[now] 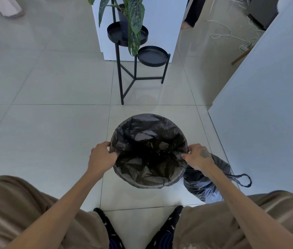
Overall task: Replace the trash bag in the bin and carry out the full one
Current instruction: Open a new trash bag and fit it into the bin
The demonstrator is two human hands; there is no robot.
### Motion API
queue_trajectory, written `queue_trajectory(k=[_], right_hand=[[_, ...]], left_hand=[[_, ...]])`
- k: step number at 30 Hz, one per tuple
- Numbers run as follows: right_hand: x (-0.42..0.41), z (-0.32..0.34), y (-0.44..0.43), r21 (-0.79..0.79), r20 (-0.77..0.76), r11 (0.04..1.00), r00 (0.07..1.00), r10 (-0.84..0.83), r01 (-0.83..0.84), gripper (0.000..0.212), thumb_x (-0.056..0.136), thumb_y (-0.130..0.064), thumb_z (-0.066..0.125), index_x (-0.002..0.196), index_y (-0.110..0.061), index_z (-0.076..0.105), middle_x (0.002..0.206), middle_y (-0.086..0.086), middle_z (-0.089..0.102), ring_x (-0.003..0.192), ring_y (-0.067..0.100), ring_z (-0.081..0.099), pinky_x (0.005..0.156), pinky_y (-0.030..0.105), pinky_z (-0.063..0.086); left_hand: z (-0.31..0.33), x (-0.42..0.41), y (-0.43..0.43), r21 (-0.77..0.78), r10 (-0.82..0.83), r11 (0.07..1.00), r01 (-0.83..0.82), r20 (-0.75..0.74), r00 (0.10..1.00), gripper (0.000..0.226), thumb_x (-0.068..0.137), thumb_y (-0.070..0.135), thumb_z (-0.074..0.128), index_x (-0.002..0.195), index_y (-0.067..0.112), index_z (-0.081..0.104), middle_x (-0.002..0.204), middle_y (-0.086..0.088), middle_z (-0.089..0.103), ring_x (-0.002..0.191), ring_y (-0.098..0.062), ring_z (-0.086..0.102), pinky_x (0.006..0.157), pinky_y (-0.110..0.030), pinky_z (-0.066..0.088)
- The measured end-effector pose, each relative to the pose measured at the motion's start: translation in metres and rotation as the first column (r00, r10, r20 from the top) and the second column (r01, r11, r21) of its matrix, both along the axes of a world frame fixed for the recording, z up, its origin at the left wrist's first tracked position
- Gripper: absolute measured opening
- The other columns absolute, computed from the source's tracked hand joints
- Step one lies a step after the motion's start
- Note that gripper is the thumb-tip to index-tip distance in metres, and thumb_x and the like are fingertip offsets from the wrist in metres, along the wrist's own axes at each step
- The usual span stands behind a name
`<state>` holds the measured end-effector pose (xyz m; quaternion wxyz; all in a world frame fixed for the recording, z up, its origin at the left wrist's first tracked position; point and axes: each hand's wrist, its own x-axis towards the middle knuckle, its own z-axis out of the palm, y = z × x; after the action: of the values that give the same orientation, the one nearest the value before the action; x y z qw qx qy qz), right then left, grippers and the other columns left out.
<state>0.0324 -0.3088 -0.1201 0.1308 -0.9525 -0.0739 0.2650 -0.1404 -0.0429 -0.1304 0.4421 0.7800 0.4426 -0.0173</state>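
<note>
A round bin (167,182) stands on the tiled floor in front of me, lined with a fresh black trash bag (147,146) whose edge is folded over the rim. My left hand (101,157) pinches the bag's edge at the rim's left side. My right hand (198,156) pinches it at the right side. The full black bag (205,187), tied with loop handles sticking out to the right, sits on the floor just right of the bin, partly hidden behind my right forearm.
A black metal plant stand (133,69) with two round trays and a leafy potted plant (133,18) stands beyond the bin. A white cabinet wall (268,90) runs along the right. Loose cord (221,35) lies on the floor at the far right.
</note>
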Motion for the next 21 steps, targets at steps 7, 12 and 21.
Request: queue_trajectory(k=[7,12,21], right_hand=[[-0.02,0.007,-0.014,0.048,0.039,0.996,0.996,-0.083,0.081,0.076,0.09,-0.068,0.047,0.143,-0.014,0.041,0.126,0.017,0.065,0.107,0.036,0.065,0.083,0.043,0.059],[-0.072,0.014,-0.018,0.358,-0.451,0.849,0.868,-0.208,0.389,0.046,0.09,-0.047,0.067,0.121,-0.023,0.042,0.089,0.013,0.07,0.052,0.017,0.056,0.043,0.023,0.045],[-0.079,-0.004,0.003,0.496,-0.343,0.751,0.893,-0.291,0.435,0.032,0.095,-0.008,0.055,0.121,-0.017,0.038,0.091,0.02,0.067,0.052,0.017,0.063,0.052,0.031,0.059]], left_hand=[[0.01,-0.015,-0.005,-0.075,0.069,0.995,-0.07,-0.022,0.997,0.069,0.089,0.053,0.065,0.147,0.021,0.046,0.121,-0.012,0.067,0.085,-0.028,0.071,0.061,-0.035,0.062],[0.021,-0.028,-0.026,-0.378,-0.018,0.926,0.004,-0.033,0.999,0.054,0.092,0.029,0.071,0.133,0.035,0.037,0.093,-0.016,0.073,0.059,-0.027,0.072,0.058,-0.039,0.064],[0.016,-0.022,-0.041,-0.37,0.031,0.928,0.039,0.181,0.983,0.06,0.093,0.005,0.068,0.141,0.023,0.038,0.107,-0.009,0.071,0.08,-0.026,0.076,0.064,-0.034,0.063]])
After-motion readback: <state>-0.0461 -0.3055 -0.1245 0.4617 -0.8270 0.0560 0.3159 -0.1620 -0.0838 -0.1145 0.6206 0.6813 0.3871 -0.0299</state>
